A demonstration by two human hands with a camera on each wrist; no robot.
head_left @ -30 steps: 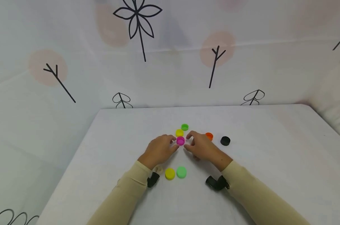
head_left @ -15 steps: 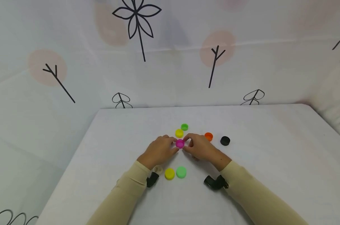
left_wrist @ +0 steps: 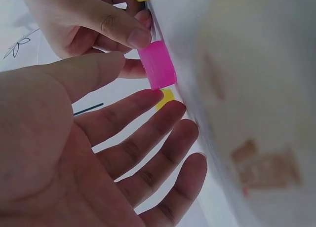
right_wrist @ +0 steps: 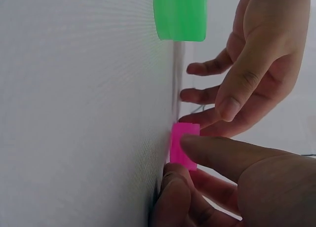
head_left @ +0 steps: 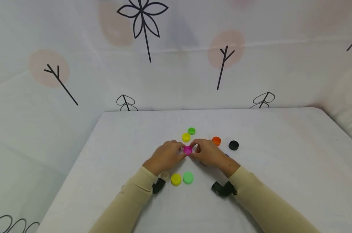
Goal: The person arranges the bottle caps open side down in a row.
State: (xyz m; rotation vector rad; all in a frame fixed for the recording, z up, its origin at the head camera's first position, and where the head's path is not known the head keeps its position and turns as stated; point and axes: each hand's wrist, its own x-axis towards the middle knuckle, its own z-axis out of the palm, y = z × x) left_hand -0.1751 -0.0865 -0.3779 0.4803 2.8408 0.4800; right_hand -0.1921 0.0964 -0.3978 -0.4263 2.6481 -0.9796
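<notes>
Head view, pink cap (head_left: 187, 150) shifted nearer, right hand (head_left: 208, 152) pinching it

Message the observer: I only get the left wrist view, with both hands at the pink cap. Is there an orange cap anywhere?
Observer: Yes, the head view shows an orange cap just beyond the right hand.
Operator: Thanks. What's to the right of that orange cap?
Observer: A black cap, set apart from it.
Operator: And past the yellow cap that sits beyond the pink cap?
Observer: A bright green cap, a little to the right.
</notes>
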